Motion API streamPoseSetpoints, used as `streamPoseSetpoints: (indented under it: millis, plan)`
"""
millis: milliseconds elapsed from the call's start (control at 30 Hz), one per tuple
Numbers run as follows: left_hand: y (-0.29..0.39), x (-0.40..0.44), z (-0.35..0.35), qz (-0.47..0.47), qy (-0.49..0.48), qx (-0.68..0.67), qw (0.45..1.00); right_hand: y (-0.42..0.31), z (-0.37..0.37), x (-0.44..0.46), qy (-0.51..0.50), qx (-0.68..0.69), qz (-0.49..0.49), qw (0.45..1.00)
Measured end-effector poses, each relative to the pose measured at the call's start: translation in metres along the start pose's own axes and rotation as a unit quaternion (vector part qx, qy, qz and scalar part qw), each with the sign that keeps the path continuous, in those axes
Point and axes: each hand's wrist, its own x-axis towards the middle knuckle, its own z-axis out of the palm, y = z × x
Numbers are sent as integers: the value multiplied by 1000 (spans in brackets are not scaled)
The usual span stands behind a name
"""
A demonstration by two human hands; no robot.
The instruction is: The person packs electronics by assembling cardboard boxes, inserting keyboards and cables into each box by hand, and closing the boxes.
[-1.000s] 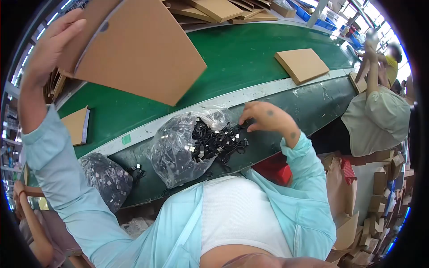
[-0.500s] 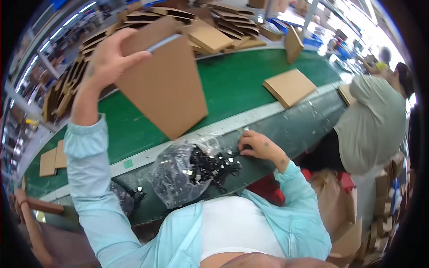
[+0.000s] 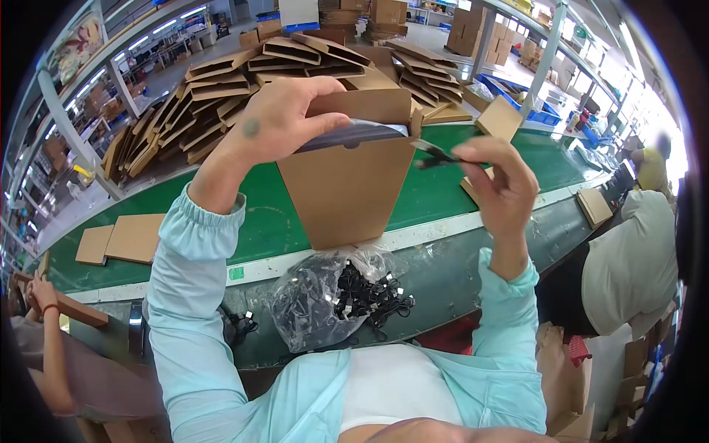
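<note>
Left hand (image 3: 284, 122) pinches open box (image 3: 347, 192) over green surface (image 3: 269, 218); right hand (image 3: 508, 184) pinches cable (image 3: 436, 153); cartons (image 3: 210, 100) beyond.

Grey floor (image 3: 432, 44) lies — beyond the green belt (image 3: 262, 210).

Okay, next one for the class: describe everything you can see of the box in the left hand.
The box is plain brown, apparently cardboard, and stands roughly upright with its top open. The left hand pinches its raised flap. A small dark notch marks the front's top edge, and something greyish shows inside. It is in front of the green belt; whether its base rests on anything is unclear.
</note>
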Motion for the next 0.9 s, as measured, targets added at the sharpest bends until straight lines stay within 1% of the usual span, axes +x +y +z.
streamPoseSetpoints:
  millis: [67,167,267,367,467,567,667,867,900]
  plan:
    - [3,-2,-2,-38,-7,-2,999,-11,19,27,-37,-6,-76,996]
    - [0,-2,0,-15,-5,-44,999,-3,43,53,-91,-61,-197,974]
    - [3,-3,-2,11,-2,-16,1000,8,57,61,-103,-91,-253,958]
    - [-6,-4,-3,-15,-29,-135,990,17,58,60,-158,-74,-187,967]
    - [-2,-3,-3,-4,-27,-98,995,15,53,61,-203,-75,-138,966]
    - [-3,0,-2,-10,-25,-76,997,11,50,62,-243,-120,-165,948]
    - [-2,0,-3,3,-15,-56,998,8,49,57,-247,-131,-162,946]
    - [-2,-1,-1,-10,-34,-89,995,-8,46,57,-294,-194,-149,924]
    - [-2,-1,-1,-6,-30,-83,996,-9,46,56,-288,-187,-148,927]
